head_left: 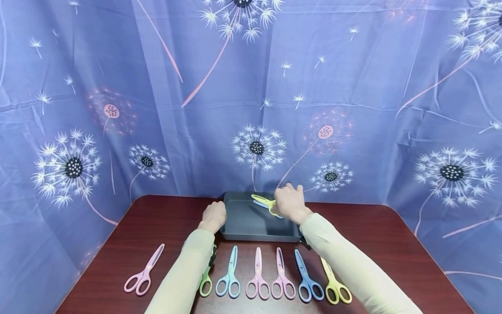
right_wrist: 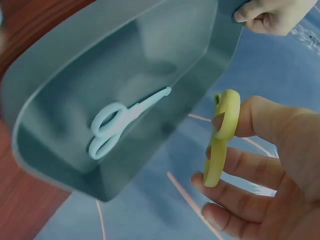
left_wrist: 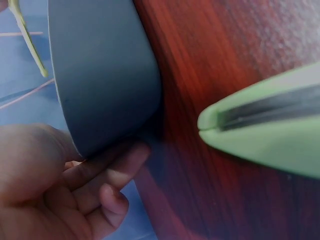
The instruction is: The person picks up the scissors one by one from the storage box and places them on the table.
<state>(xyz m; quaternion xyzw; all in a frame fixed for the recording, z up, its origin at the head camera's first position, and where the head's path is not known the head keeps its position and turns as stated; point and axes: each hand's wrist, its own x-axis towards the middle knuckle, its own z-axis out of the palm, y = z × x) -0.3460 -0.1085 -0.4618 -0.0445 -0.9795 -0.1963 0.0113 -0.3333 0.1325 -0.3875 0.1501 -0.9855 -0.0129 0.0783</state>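
Note:
My left hand [head_left: 213, 216] grips the left side of a dark grey tray [head_left: 243, 226], thumb at the rim and fingers beneath it in the left wrist view. Over the tray, my right hand [head_left: 289, 204] holds yellow scissors [head_left: 262, 201] by the handle loops, blades pointing left. The loops [right_wrist: 228, 117] sit between thumb and fingers in the right wrist view. Light blue scissors [right_wrist: 120, 121] lie on the tray floor below them, partly covered by the yellow pair in the head view.
Along the table's [head_left: 157, 222] near side lie several scissors: pink [head_left: 145, 274], green [left_wrist: 280, 145] partly behind the left arm, light blue [head_left: 230, 274], two more pink pairs, blue [head_left: 306, 277] and yellow [head_left: 332, 281]. A blue dandelion-print curtain [head_left: 219, 144] hangs behind.

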